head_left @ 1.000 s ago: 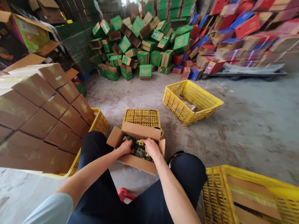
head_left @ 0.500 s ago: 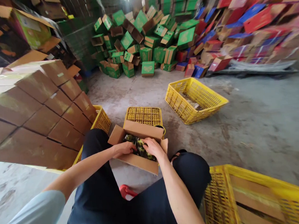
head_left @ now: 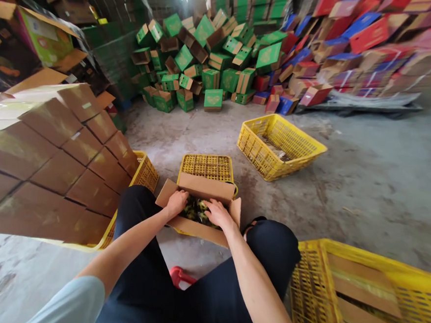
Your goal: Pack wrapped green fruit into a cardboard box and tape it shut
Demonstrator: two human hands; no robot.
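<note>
An open cardboard box sits between my knees with its flaps spread outward. Inside lie dark-wrapped pieces with green, round, fruit-like patches; their exact kind is too small to tell. At the box's left end my left hand rests over the contents, fingers loosely bent and apart, nothing visible in its grasp. My right hand reaches in from the right, fingers spread on the contents, open. Under the box is an upturned yellow plastic crate.
Taped cartons are stacked at left in a yellow pallet-like crate. A yellow basket stands ahead right; another yellow crate with cartons is near my right knee. Green boxes and red boxes pile up behind.
My left hand has moved up and left, toward the box's left end. My right hand stays over the contents, its fingers slightly more spread.
</note>
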